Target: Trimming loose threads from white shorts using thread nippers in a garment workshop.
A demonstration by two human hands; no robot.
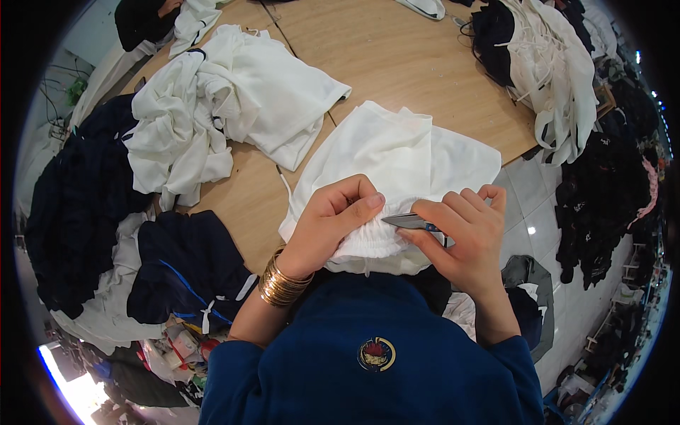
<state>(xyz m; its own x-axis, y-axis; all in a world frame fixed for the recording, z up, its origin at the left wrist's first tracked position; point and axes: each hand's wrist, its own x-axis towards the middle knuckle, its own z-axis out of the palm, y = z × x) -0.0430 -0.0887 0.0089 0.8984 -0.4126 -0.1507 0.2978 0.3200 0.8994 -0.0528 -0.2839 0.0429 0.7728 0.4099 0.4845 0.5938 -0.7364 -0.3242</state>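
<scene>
A white garment [386, 152] with a gathered elastic waistband [368, 242] lies in front of me, at the table's near edge. My left hand [338, 219], bangles at its wrist, pinches the waistband cloth between thumb and fingers. In my right hand [464, 230] is a pair of thread snips [407, 222], gripped between thumb and fingers. Their grey blades point left, over the gathered band and close to my left thumb. Whether the tips touch a thread is too small to tell.
White garments [262, 92] are heaped on the wooden table [375, 53] at the left. Dark blue clothes [188, 265] lie nearer on that side. More white clothing [552, 71] hangs over the far right edge. Black garments [598, 205] lie beyond the tiled floor [531, 198]. Another person's dark sleeve [142, 25] shows far left.
</scene>
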